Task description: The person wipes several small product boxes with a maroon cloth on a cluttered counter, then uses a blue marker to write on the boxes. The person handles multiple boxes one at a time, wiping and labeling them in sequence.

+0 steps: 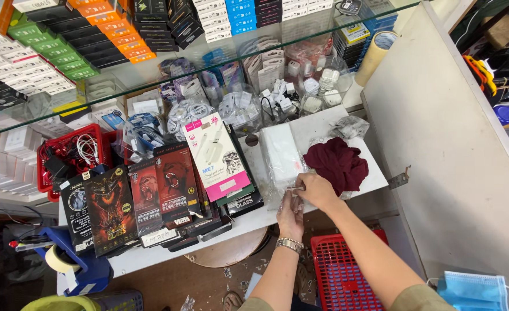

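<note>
At the tabletop's (375, 173) front edge, both hands, left hand (289, 214) and right hand (317, 190), pinch a clear plastic sleeve (286, 193) beside the maroon cloth (338, 164).

L (289, 216) + R hand (317, 190) together, fingers pinched

Cloth (338, 163) on table (375, 178) (right end); boxes (151, 196) left; basket (341, 270) below.
</note>
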